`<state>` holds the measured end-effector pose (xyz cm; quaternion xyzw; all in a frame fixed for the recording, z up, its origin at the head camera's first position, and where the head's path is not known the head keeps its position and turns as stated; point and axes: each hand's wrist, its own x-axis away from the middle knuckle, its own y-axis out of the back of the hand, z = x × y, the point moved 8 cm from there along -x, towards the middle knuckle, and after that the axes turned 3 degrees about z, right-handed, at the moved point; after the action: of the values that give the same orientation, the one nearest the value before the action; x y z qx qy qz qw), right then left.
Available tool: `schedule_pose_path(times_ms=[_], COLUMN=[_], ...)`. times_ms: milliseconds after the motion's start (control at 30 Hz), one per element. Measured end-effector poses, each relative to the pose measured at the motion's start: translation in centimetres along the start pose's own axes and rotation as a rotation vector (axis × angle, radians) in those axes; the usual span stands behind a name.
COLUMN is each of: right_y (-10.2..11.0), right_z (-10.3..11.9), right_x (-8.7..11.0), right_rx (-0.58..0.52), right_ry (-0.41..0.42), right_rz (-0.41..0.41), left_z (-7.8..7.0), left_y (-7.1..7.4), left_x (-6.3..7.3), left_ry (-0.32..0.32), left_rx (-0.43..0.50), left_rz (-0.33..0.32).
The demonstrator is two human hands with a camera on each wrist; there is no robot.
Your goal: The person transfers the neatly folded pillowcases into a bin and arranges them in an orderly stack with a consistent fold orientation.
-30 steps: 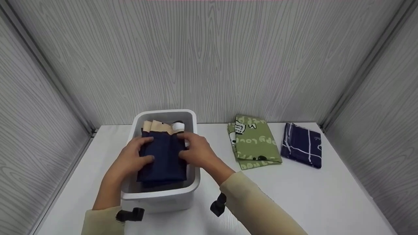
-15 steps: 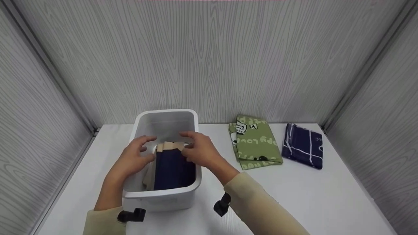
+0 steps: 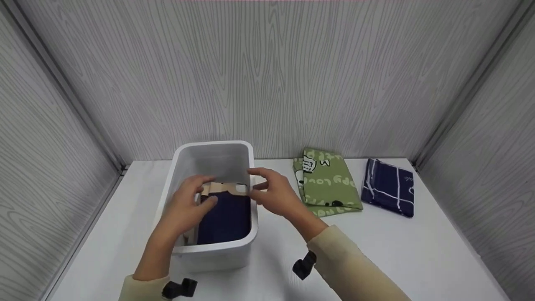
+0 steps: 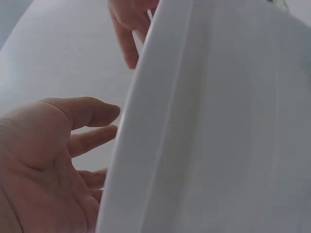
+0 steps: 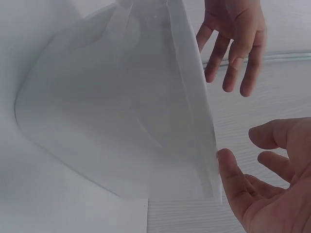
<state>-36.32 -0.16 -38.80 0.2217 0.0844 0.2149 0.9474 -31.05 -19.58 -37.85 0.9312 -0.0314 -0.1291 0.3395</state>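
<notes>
A white plastic bin (image 3: 211,249) stands on the left half of the table. Inside lies a folded navy cloth (image 3: 225,219) with a beige band along its far end, partly covered by my left hand. My left hand (image 3: 188,209) hovers over the bin's left side, fingers loosely bent and holding nothing. At the right rim is my right hand (image 3: 273,194), its index finger extended and its grasp empty. The right wrist view shows a fingertip of the right hand (image 5: 272,194) right at the bin's rim (image 5: 206,116).
A folded green cloth (image 3: 328,184) with printed letters lies right of the bin. Farther right is a folded navy cloth with white lines (image 3: 386,188). Beside the bin's navy cloth shows a strip of beige fabric (image 3: 192,236). Grey wood-grain panels (image 3: 267,83) enclose the table.
Both hands have let go of the navy cloth, which dropped lower and to the right inside the bin. Since then both hands have shifted right, the right one to the rim.
</notes>
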Motion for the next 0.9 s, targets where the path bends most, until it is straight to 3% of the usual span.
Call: schedule_pose_path(times_ms=[200, 367, 467, 600, 733, 900], right_y=[2.8, 5.1, 6.7, 8.8, 10.3, 11.6], right_z=[-2.2, -5.3, -7.6, -10.8, -13.8, -16.9], right_x=[1.3, 2.5, 3.2, 4.1, 4.9, 5.8], right_rx=[0.028, 0.071, 0.095, 0.162, 0.289, 0.463], right_ry=[0.054, 0.035, 0.017, -0.004, 0.002, 0.035], right_rz=[-0.050, -0.090, -0.129, -0.197, -0.257, -0.314], left_z=[-4.0, -7.2, -9.1, -11.4, -12.5, -11.5], left_y=[-3.4, -6.9, -9.0, -12.2, -16.0, -20.9], left_x=[0.1, 0.4, 0.6, 1.0, 1.4, 0.9], left_ry=[-0.140, -0.286, -0.407, -0.571, -0.680, -0.694], left_rx=[-0.050, -0.249, -0.374, -0.464, -0.513, -0.542], left_rz=[-0.071, -0.102, -0.150, -0.180, -0.160, -0.086])
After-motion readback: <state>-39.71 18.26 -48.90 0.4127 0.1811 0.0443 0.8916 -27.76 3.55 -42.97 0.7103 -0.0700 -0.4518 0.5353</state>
